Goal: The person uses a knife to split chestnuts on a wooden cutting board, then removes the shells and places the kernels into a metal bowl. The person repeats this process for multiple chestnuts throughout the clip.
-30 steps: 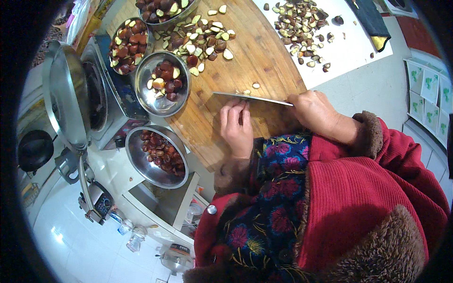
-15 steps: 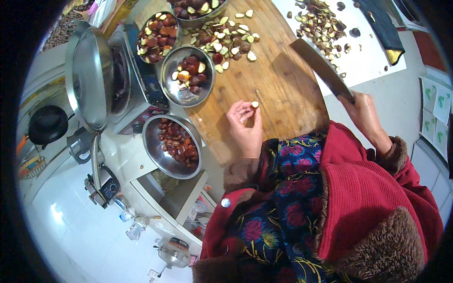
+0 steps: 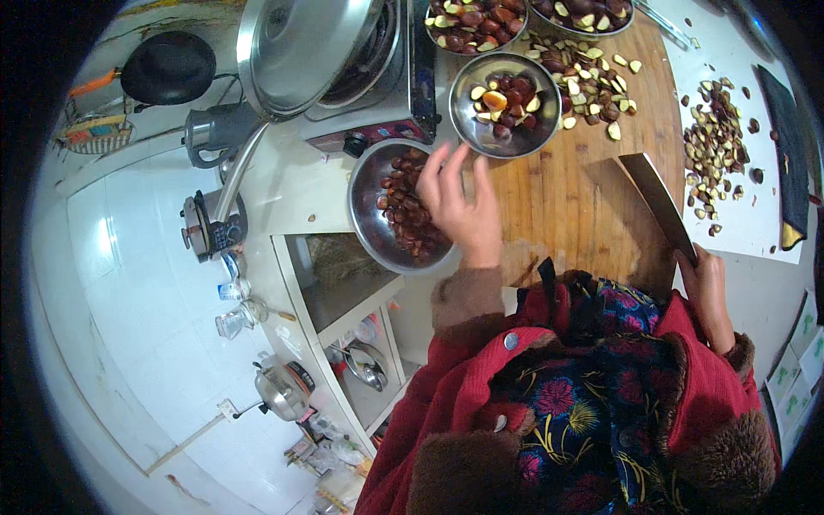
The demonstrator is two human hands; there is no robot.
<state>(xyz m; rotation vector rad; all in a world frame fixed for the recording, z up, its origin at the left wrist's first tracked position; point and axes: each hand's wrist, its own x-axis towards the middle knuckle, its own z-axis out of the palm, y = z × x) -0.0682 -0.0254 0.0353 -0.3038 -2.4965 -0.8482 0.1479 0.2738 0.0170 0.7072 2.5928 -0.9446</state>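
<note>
My left hand (image 3: 463, 202) hovers at the right edge of a steel bowl (image 3: 367, 223) of whole brown chestnuts (image 3: 403, 202). Its fingers are apart, slightly blurred, and nothing shows between them. In my right hand (image 3: 709, 287) is the handle of a cleaver (image 3: 657, 197), its broad blade slanting up and left over the right edge of the wooden cutting board (image 3: 549, 206). Just beyond my left hand, a smaller steel bowl (image 3: 463, 107) holds dark chestnuts and some with pale cut faces. Cut pieces (image 3: 592, 81) lie heaped on the board behind it.
Two more filled bowls (image 3: 475, 45) stand at the far end. Chestnut scraps (image 3: 714, 146) are spread over a white surface on the right, near a dark cloth (image 3: 779, 146). To the left are a stove (image 3: 421, 94), a large lidded pan (image 3: 300, 51) and an open shelf (image 3: 339, 322).
My left hand has left the board, where it pinched a small pale-faced chestnut piece, and moved left to the bowl with its fingers spread. The cleaver stays in my right hand. The view has shifted left.
</note>
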